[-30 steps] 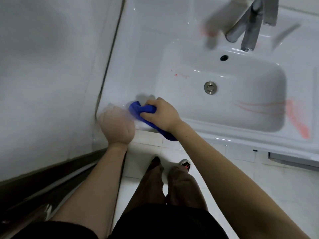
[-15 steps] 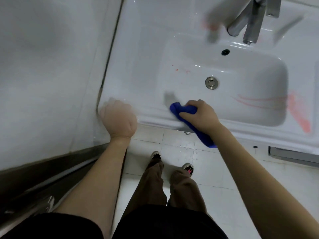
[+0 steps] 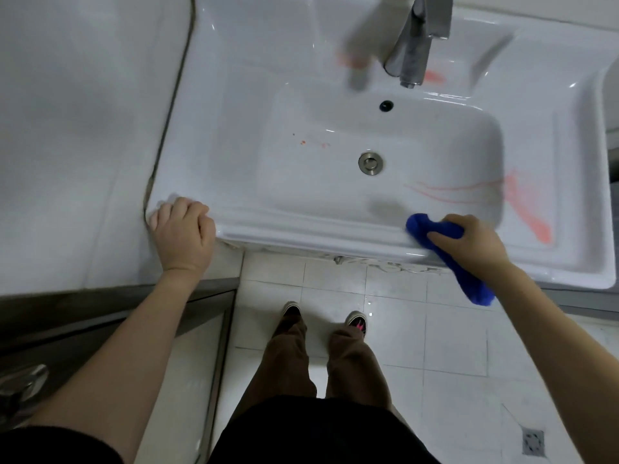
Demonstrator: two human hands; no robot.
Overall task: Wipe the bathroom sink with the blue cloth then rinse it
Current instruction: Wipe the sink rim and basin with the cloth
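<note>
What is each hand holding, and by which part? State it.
The right hand grips the blue cloth around its bunched upper end; the tail hangs free. The left hand holds nothing, resting on the sink corner.

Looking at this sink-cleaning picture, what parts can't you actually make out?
Head view only:
- Faucet: its top is cut off by the upper edge, and it is motion-blurred.
- Blue cloth: its middle is hidden under the right hand.
- Left hand: it covers the sink corner it rests on.
- Metal object, lower left: blurred, cut by the frame edge, unidentifiable.
</note>
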